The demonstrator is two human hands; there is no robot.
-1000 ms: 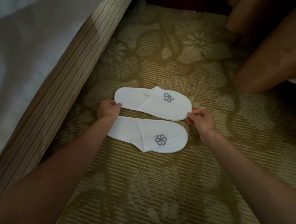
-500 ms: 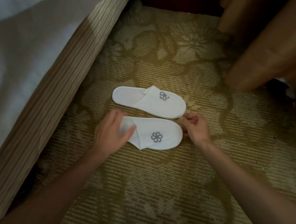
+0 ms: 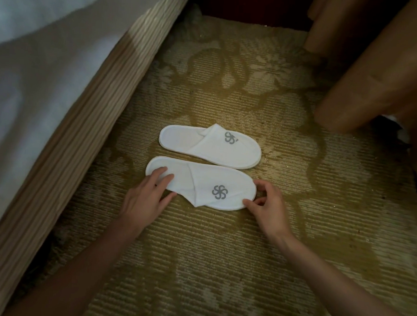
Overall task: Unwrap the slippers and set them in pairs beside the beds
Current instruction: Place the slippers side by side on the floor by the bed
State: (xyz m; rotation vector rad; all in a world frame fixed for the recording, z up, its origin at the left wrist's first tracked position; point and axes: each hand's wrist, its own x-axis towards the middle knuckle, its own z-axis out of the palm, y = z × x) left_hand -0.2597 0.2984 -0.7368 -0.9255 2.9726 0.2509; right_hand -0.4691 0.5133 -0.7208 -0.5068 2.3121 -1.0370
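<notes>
Two white slippers with grey swirl logos lie side by side on the patterned carpet, toes pointing right. The far slipper (image 3: 210,147) lies untouched. On the heel end of the near slipper (image 3: 201,185) rest the straight fingers of my left hand (image 3: 145,198), its thumb along the near edge. My right hand (image 3: 265,204) holds the toe end, thumb at the near rim and curled fingers at the tip. No wrapping shows.
The bed (image 3: 37,76), with white linen and a striped beige skirt, runs along the left. Tan curtain folds (image 3: 366,76) hang at the upper right. A dark red baseboard (image 3: 246,7) crosses the top. Patterned carpet (image 3: 209,266) lies between my arms.
Both hands have left the far slipper and come to the near one. My left hand has gone from covering its heel to resting fingers on it; the pair now lies closer together.
</notes>
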